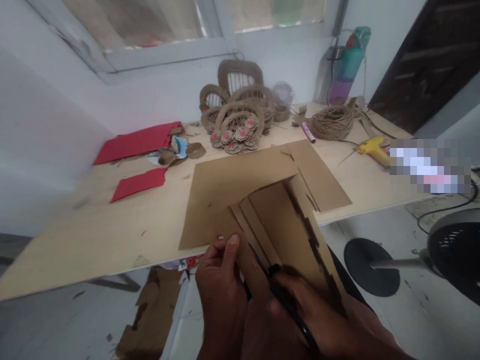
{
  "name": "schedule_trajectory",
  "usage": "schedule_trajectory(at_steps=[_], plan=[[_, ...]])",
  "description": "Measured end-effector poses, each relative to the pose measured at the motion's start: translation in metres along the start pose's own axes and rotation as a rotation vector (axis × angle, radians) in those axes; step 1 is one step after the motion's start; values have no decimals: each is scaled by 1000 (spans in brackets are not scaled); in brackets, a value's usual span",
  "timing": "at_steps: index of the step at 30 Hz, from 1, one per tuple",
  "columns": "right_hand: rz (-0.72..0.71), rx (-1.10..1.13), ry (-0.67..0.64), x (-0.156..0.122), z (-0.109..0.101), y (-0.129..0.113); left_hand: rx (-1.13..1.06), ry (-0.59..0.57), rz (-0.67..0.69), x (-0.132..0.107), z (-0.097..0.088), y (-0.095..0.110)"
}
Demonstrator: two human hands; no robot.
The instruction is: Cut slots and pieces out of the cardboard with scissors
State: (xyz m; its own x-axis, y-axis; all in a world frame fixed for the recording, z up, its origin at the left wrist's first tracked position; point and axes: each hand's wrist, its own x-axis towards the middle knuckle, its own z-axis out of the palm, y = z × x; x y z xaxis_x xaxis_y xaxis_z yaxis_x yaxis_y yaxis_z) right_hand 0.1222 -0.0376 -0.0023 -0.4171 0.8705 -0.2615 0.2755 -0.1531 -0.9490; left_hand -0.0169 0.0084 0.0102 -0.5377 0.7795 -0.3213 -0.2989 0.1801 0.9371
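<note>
A folded piece of brown cardboard (279, 220) leans at the table's front edge, over my lap. Its left edge is pinched between the thumb and fingers of my left hand (221, 275). My right hand (311, 305) is closed round the black handles of a pair of scissors (287, 295). Their blades lie along a slit in the cardboard, beside a narrow strip of it. Behind this piece, a larger flat cardboard sheet (210, 200) lies on the table.
Twine-wrapped ornaments (240, 120) stand by the wall on the wooden table (86, 235). Red sheets (138, 142) are at the left. A twine coil (332, 122), a yellow glue gun (375, 150) and bottles (347, 70) are at the right. A black-based stand (371, 267) is on the floor.
</note>
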Motion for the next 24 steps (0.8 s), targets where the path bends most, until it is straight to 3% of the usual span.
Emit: schedule_trajectory(at_steps=[12, 18, 24], plan=[[-49, 94, 99, 12, 10, 5, 30, -27, -9, -5, 0, 4], [-45, 199, 42, 18, 8, -2, -23, -6, -15, -5, 4, 9], [-69, 23, 87, 16, 9, -4, 7, 35, -24, -8, 7, 12]])
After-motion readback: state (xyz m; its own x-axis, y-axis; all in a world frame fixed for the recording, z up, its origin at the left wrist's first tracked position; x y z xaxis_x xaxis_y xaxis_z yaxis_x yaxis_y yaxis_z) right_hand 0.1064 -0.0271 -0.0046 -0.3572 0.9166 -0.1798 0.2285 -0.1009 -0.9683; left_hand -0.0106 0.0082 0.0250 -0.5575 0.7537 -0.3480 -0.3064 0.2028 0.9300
